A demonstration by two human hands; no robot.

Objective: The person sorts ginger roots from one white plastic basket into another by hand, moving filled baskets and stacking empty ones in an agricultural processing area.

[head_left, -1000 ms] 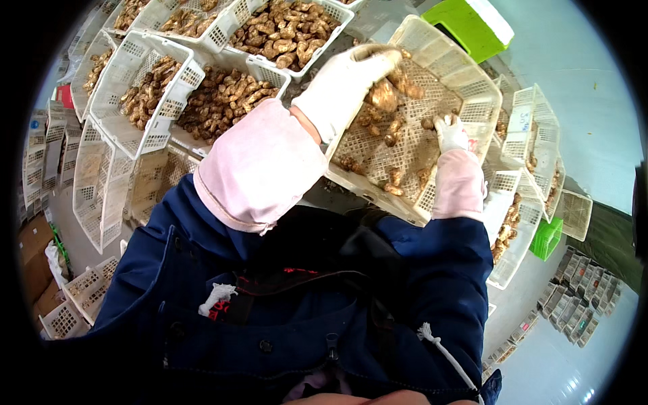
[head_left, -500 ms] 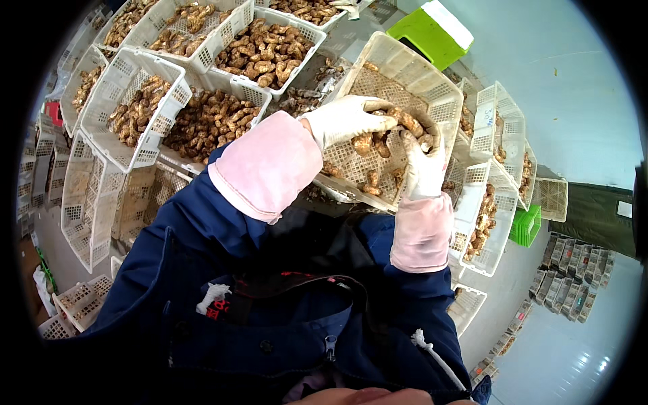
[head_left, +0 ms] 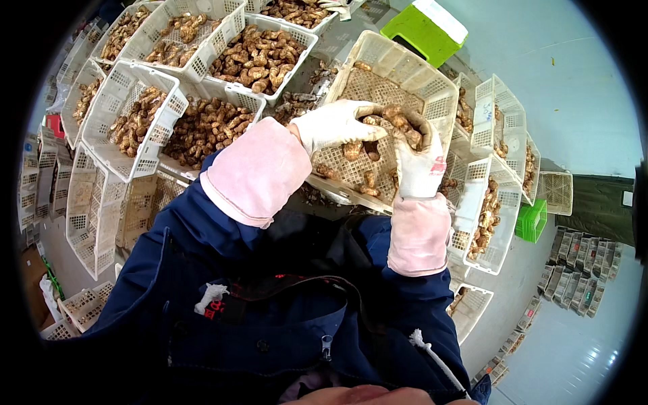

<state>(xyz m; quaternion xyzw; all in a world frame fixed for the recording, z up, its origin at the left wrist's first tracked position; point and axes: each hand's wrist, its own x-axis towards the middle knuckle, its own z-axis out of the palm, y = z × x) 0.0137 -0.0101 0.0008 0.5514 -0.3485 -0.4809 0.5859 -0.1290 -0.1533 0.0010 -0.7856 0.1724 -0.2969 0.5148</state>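
White gloves with pink cuffs cover both of my hands. My right hand curls its soiled fingers around a brown, knobbly mushroom; whether it holds a second one is unclear. Beside it, my left hand has thumb and fingers apart in a C shape, fingertips close to the mushroom's end. Contact there is hard to make out. Both hands are above a tilted, cream-coloured mesh crate. A few loose mushrooms lie on its floor, including a small one near the close side; some are partly hidden by the hands.
Crates heaped with mushrooms stand at the upper left. More white crates are to the right, beside a green basket. A lime-green box with a white lid is beyond the crate. Another gloved hand shows at the top edge.
My left hand has drawn slightly left, its thumb and fingers parting further. The mushroom in my right hand has turned. The view has shifted a little.
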